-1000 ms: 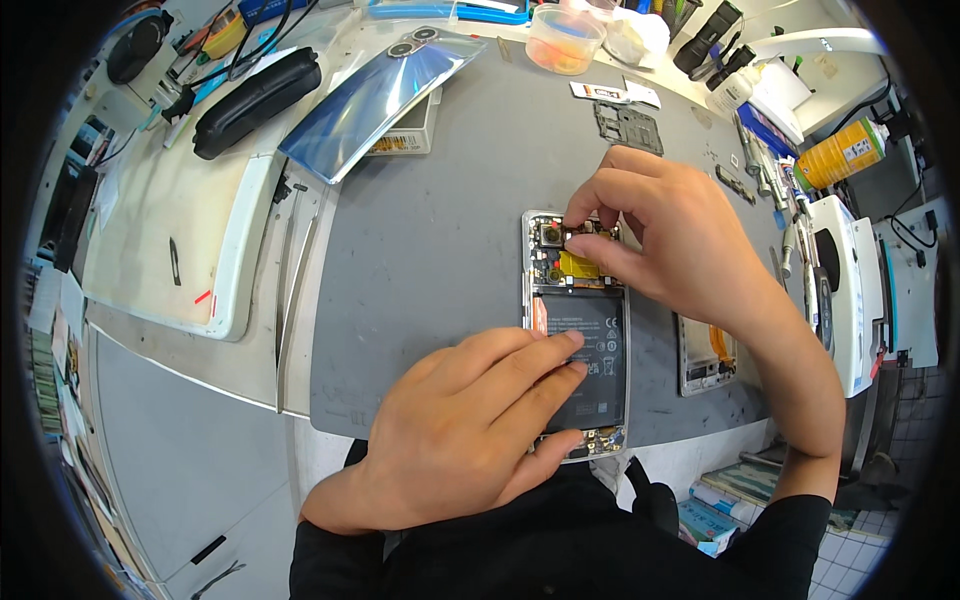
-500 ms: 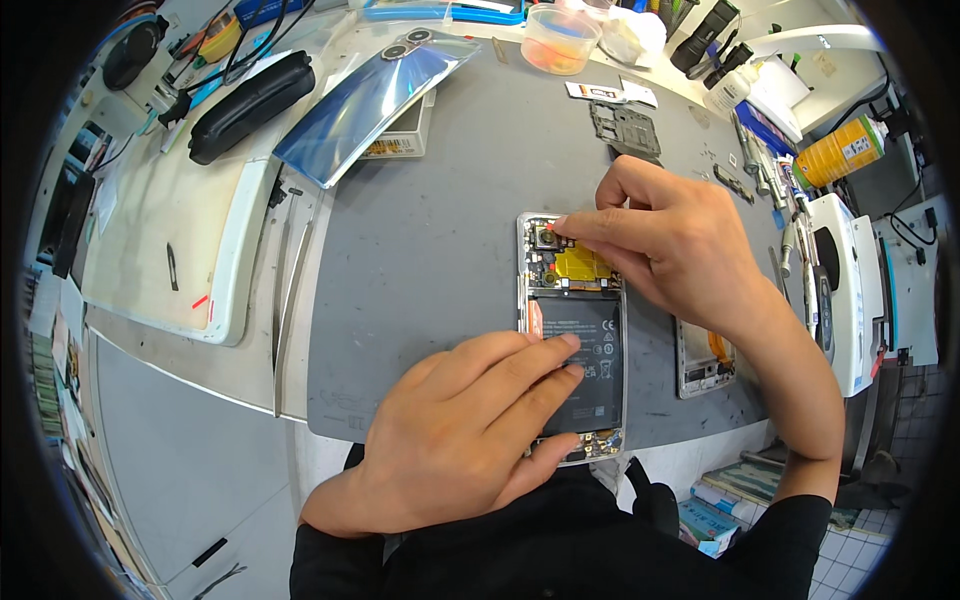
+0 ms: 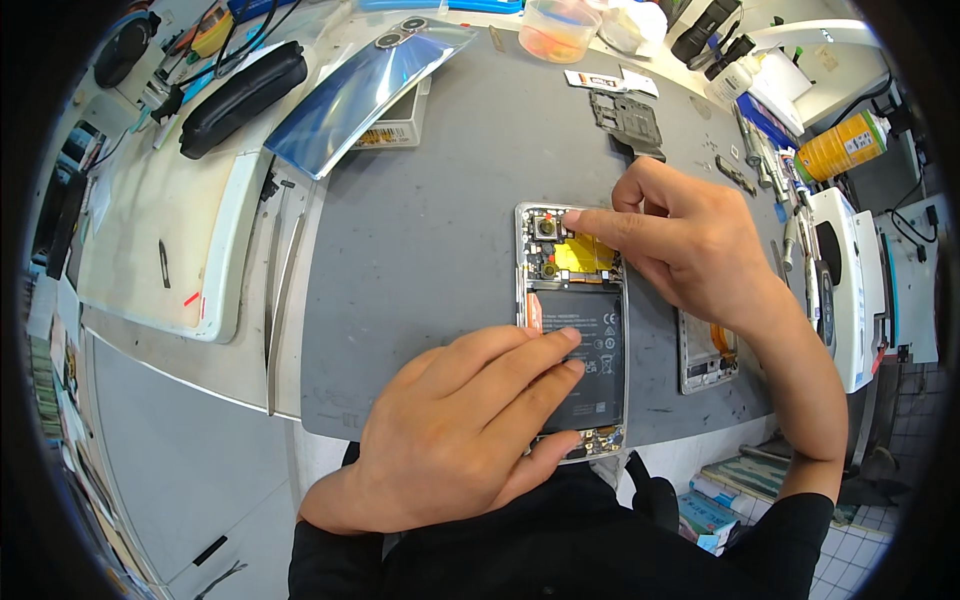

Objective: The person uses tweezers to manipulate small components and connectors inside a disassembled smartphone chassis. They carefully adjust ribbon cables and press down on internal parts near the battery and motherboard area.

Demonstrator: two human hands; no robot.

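Observation:
An opened phone (image 3: 572, 305) lies on the grey mat with its inside facing up. It shows a black battery (image 3: 600, 385), a yellow film patch (image 3: 578, 255) and a small square camera module (image 3: 545, 229) near its top left corner. My left hand (image 3: 465, 425) rests flat across the battery and the phone's left edge, fingers stretched out and spread. Over the phone's top end, my right hand (image 3: 680, 240) touches the board just right of the camera module with one extended fingertip, its other fingers bent. Nothing shows held in it; its thumb is mostly hidden.
A second phone frame (image 3: 705, 365) lies right of the phone, partly under my right forearm. Beyond it are a dark inner cover (image 3: 625, 120) and small parts (image 3: 735, 175). A shiny blue back cover (image 3: 365, 90) leans on a box. Tweezers (image 3: 283, 300) lie left; tools (image 3: 790, 230) line the right.
My right fingertip has shifted slightly right, uncovering more of the area beside the camera module. My left hand stays on the battery. The view has tilted slightly.

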